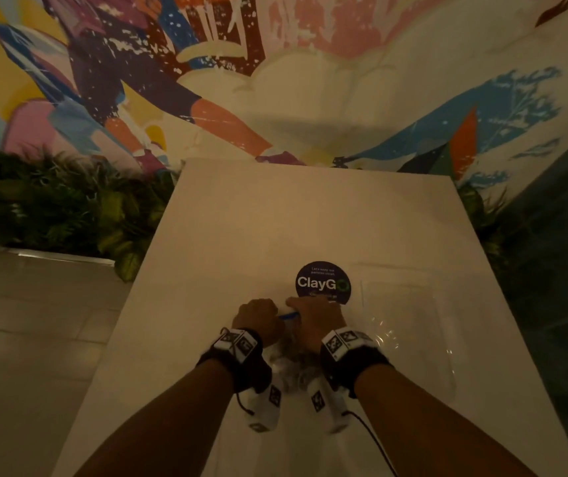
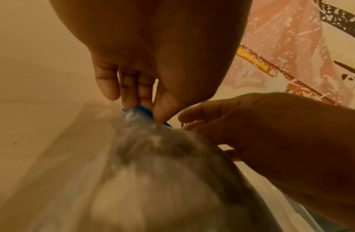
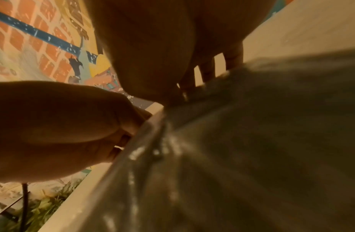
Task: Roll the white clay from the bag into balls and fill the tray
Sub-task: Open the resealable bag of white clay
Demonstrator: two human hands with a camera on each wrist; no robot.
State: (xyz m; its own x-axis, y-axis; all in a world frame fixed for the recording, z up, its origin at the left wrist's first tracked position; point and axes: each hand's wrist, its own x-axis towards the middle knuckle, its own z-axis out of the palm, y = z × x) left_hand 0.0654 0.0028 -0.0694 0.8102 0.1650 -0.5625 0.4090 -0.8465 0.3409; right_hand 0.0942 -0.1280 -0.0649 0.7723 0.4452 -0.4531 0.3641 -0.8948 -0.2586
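Table (image 1: 275, 218): white, running away from me to a painted wall (image 1: 206, 63); green plants (image 1: 52, 208) sit along its left side.
Tray (image 1: 409, 325): clear plastic, flat on the table to my right, just beside my right hand; I see no balls in it.
Bag (image 2: 152, 180): clear plastic, held up between my two wrists, its neck gathered at the top; the lower part bulges toward me.
Clay (image 2: 133, 196): a pale mass inside the bag, blurred through the plastic.
Sticker (image 1: 323, 283): dark round disc reading "ClayGo", stuck on the table just beyond my knuckles and left of the tray.
Left hand (image 1: 258, 318): fingers and thumb pinched together on the bag's top edge, at the blue strip.
Right hand (image 1: 315, 318): curled onto the same top edge, beside my left; thumb and fingers closed on the plastic.
Strip (image 2: 145, 112): blue seal along the bag's mouth, showing between my two hands and bunched under my left fingertips (image 2: 131, 100).
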